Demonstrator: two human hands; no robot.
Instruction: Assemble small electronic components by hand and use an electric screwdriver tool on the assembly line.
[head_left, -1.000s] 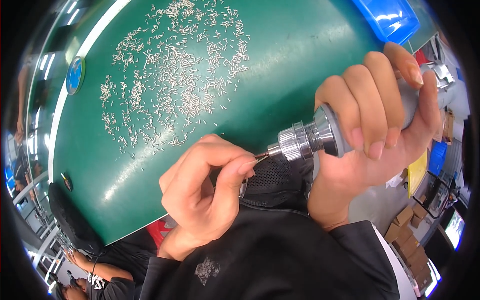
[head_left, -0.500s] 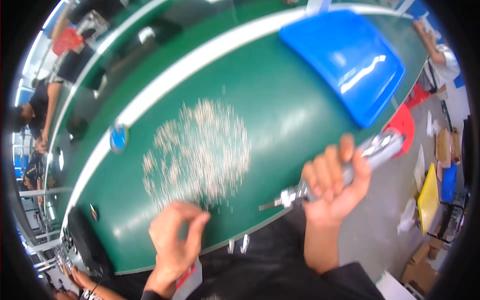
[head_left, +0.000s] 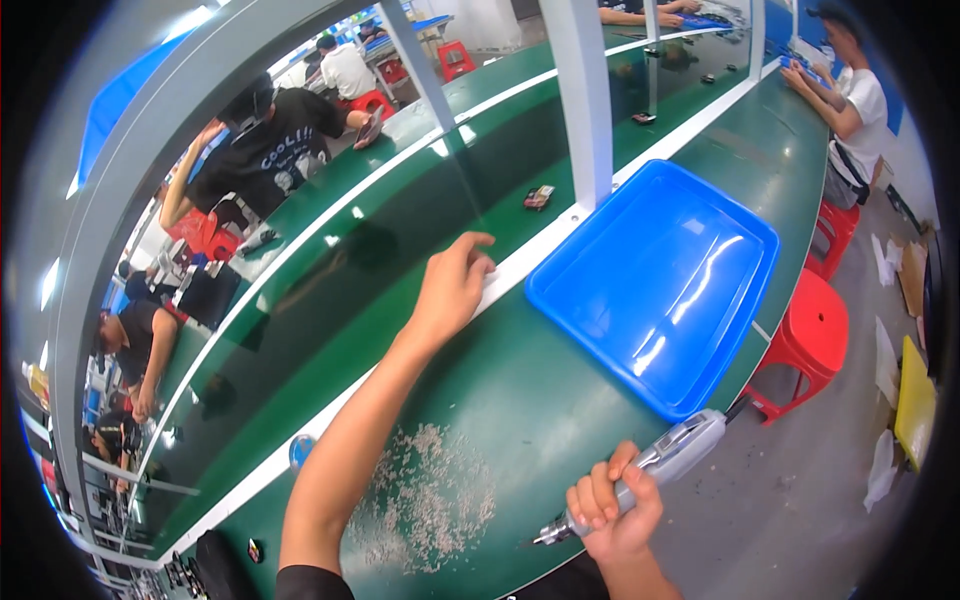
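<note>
1. The left hand (head_left: 455,280), which a second ago was pinched close against the tool tip near the lower middle of the frame, is now stretched far forward to the centre of the frame; its fingers are loosely curled and nothing is seen held in them.
2. The fingertips are placed at the white strip (head_left: 520,265) that runs along the green table (head_left: 520,400), just left of the blue tray (head_left: 655,285).
3. The left forearm is extended straight from the lower edge up and to the right, passing over the scattered small metal parts (head_left: 430,500).
4. The right hand (head_left: 615,505) is kept low, at the bottom right of centre, wrapped firmly around the grey electric screwdriver (head_left: 650,470); its tip is pointed down-left toward the pile, apart from it.
5. By this change, fastening appears to be paused while something farther off is reached for.
6. Other people are seen seated at benches in the upper left, and red stools (head_left: 815,330) at the right.
</note>
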